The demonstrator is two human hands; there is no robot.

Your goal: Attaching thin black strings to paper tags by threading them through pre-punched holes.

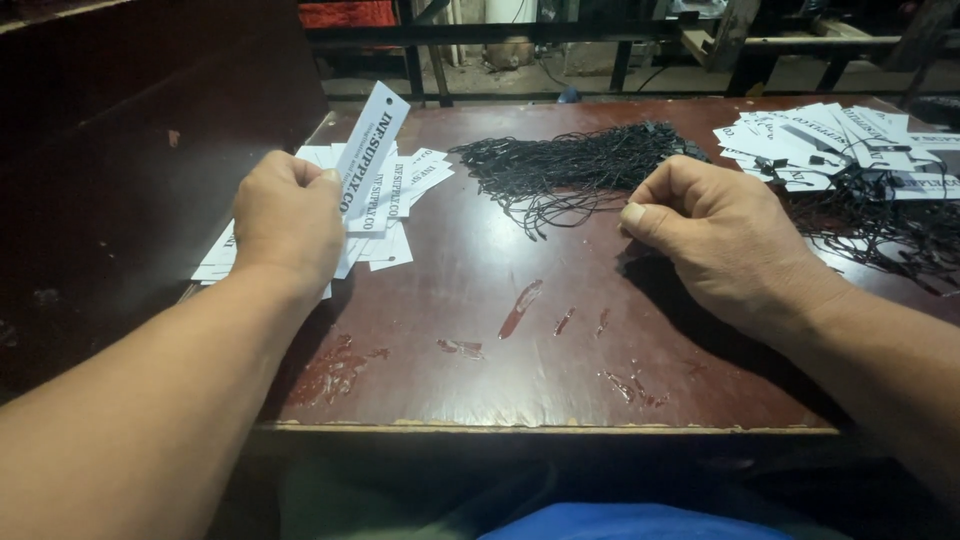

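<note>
My left hand [288,217] is closed on a white paper tag [375,145] with black print, which stands up tilted above a loose pile of the same tags [400,215] on the left of the dark red table [520,350]. My right hand [715,235] rests on the table with its fingers curled, next to a heap of thin black strings [575,165]. Whether a string is pinched between its fingers is hidden.
At the far right lies a second pile of white tags [830,140] with black strings attached and tangled [890,230]. The tabletop has scraped red patches [520,305]. Beyond the table stand dark metal frames [500,35]. A dark surface borders the left side [130,150].
</note>
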